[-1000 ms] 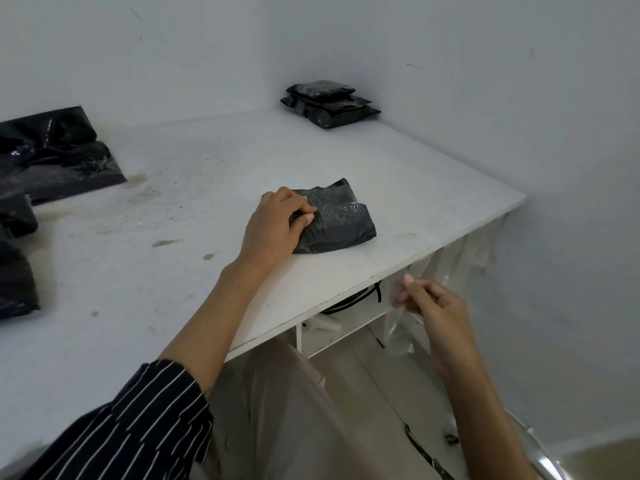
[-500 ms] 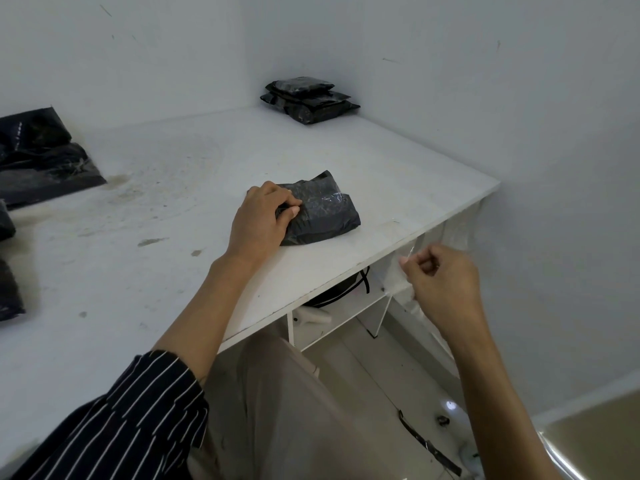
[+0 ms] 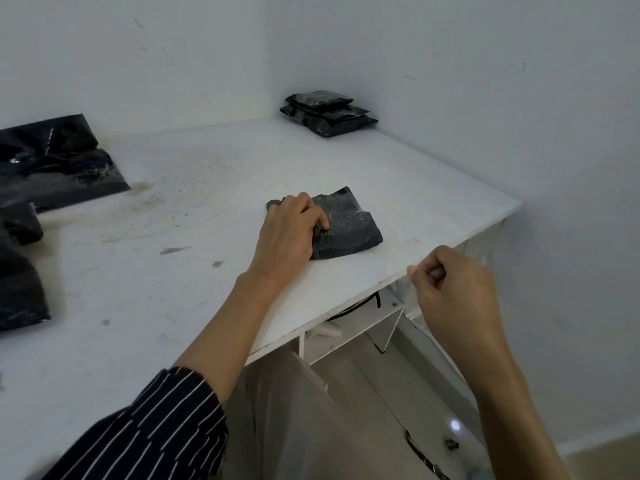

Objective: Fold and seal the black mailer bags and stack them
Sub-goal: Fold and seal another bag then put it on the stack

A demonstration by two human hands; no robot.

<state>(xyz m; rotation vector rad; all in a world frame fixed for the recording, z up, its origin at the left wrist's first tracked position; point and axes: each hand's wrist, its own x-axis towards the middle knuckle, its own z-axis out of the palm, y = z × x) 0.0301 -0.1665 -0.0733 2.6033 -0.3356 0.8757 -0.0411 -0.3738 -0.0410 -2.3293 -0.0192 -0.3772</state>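
A folded black mailer bag (image 3: 348, 225) lies on the white table (image 3: 207, 209) near its right front edge. My left hand (image 3: 289, 233) rests on the bag's left half, fingers curled and pressing the fold down. My right hand (image 3: 450, 289) hovers at the table's front edge, thumb and forefinger pinching a clear strip of tape (image 3: 414, 289) that hangs down from the fingers. A stack of folded black mailer bags (image 3: 327, 112) sits in the far corner against the wall.
Flat unfolded black bags (image 3: 52, 161) lie at the table's left side, with more black bags (image 3: 19, 271) at the left edge. Walls close in behind and to the right. Below the table edge are a white shelf (image 3: 353, 327) and a black cable.
My right hand rose from below the table edge up to the edge level, carrying the clear tape strip. My left hand stayed on the folded bag.
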